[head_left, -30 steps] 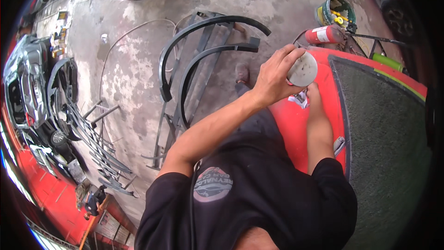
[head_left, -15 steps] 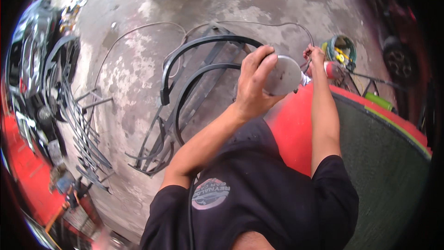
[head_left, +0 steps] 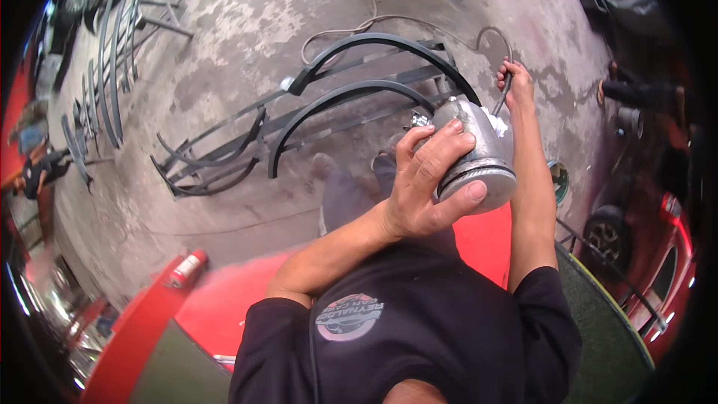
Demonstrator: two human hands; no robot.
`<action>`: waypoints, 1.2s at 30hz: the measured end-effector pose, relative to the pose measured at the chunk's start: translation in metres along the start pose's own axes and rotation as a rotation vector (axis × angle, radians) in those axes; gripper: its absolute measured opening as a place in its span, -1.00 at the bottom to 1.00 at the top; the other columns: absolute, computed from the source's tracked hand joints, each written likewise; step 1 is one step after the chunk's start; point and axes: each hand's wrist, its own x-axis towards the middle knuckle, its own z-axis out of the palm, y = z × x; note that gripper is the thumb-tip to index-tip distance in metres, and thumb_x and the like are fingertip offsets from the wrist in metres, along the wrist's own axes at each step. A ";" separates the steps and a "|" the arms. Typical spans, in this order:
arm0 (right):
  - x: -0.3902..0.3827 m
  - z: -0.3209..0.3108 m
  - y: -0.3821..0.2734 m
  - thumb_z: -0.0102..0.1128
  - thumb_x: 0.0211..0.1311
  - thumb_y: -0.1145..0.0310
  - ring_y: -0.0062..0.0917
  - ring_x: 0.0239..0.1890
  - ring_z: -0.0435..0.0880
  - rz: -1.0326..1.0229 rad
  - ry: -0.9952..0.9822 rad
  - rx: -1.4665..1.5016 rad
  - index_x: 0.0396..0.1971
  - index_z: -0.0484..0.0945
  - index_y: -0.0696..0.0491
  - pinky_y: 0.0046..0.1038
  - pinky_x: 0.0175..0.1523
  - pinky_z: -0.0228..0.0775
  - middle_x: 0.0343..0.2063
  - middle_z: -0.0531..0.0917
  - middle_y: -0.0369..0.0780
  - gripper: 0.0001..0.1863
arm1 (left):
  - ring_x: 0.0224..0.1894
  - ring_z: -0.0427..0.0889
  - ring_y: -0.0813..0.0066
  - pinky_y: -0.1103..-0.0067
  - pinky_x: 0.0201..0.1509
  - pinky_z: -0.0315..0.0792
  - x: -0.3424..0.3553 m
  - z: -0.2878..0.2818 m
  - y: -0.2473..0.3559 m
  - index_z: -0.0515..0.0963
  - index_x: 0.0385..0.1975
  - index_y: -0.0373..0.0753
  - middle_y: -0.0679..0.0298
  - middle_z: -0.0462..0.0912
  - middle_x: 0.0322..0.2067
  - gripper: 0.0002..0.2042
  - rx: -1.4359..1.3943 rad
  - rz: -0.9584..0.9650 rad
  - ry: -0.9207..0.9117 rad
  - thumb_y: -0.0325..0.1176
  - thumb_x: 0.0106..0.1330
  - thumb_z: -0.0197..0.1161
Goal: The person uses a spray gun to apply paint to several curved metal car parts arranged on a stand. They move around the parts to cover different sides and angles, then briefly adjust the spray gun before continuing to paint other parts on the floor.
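Note:
My left hand (head_left: pixel 419 187) is wrapped round the metal cylindrical cup (head_left: pixel 482 150) of what looks like a spray gun, its round lid toward me. Crumpled white paper (head_left: pixel 499 126) shows at the cup's right side. My right hand (head_left: pixel 519 86), beyond the cup, has its fingers closed on a thin grey hose (head_left: pixel 502 102), which loops away over the concrete floor. Behind the cup, curved black trim pieces (head_left: pixel 351 93) lie on a metal frame (head_left: pixel 250 118). A red panel (head_left: pixel 235 284) is beneath my arms and body.
More curved strips (head_left: pixel 112 67) lie on a stand at the upper left. One person (head_left: pixel 37 172) is at the far left, another person's dark-clothed legs (head_left: pixel 643 92) at the right. A wheel (head_left: pixel 606 236) and red car (head_left: pixel 666 277) stand at lower right, a fire extinguisher (head_left: pixel 187 268) at lower left.
My view has turned across the workshop. My left hand has tilted the cup, showing more of its side. My right hand has come up from by the red panel and grips the hose.

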 end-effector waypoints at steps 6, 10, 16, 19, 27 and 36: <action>-0.020 0.106 0.013 0.15 0.37 0.45 -0.56 -0.58 0.48 0.088 -0.188 -0.064 -0.10 0.48 0.11 -0.57 -0.58 0.24 -0.52 0.52 -0.27 -0.84 | 0.12 0.66 -0.10 0.07 0.23 0.41 -0.008 -0.108 0.002 0.46 0.18 0.00 -0.13 0.59 0.12 -0.41 0.048 -0.055 0.108 -0.35 0.12 0.55; -0.013 0.170 0.024 0.13 0.44 0.39 -0.66 -0.61 0.36 0.168 -0.267 0.000 -0.12 0.48 0.03 -0.62 -0.61 0.12 -0.56 0.40 -0.38 -0.89 | 0.14 0.64 -0.17 0.06 0.20 0.45 -0.009 -0.183 -0.011 0.39 0.26 -0.17 -0.20 0.53 0.16 -0.23 0.097 -0.024 0.196 -0.29 0.01 0.63; 0.011 0.298 -0.008 0.09 0.44 0.41 -0.65 -0.62 0.34 0.203 -0.483 0.009 -0.38 0.36 -0.02 -0.58 -0.59 0.15 -0.59 0.37 -0.40 -0.85 | 0.25 0.54 0.06 0.25 0.24 0.61 0.002 -0.287 0.010 -0.04 0.48 -0.25 -0.15 0.40 0.27 0.20 0.352 -0.339 0.210 -0.20 -0.08 0.76; 0.020 0.367 -0.032 0.07 0.47 0.41 -0.68 -0.66 0.27 0.342 -0.561 0.051 -0.46 0.32 -0.03 -0.60 -0.60 0.16 -0.63 0.30 -0.41 -0.76 | 0.25 0.52 0.05 0.23 0.32 0.58 0.003 -0.320 0.018 -0.18 0.51 -0.20 -0.15 0.41 0.26 0.28 0.394 -0.358 0.440 -0.22 -0.08 0.76; 0.167 0.445 -0.010 0.06 0.42 0.51 -0.48 -0.51 0.55 0.434 -0.853 0.107 -0.36 0.39 0.17 -0.52 -0.40 0.55 -0.53 0.51 -0.23 -0.88 | 0.27 0.49 0.00 0.18 0.32 0.51 -0.001 -0.423 0.079 -0.26 0.55 -0.14 -0.11 0.34 0.28 0.29 0.618 -0.429 0.621 -0.24 -0.02 0.73; 0.144 0.623 0.040 0.21 0.33 0.57 -0.33 -0.41 0.75 0.177 -0.570 -0.114 -0.26 0.47 0.27 -0.38 -0.33 0.79 -0.39 0.66 -0.09 -0.89 | 0.25 0.51 0.08 0.15 0.40 0.39 -0.040 -0.579 0.187 0.05 0.53 -0.20 -0.03 0.48 0.21 0.03 0.826 -0.297 0.939 -0.34 0.08 0.60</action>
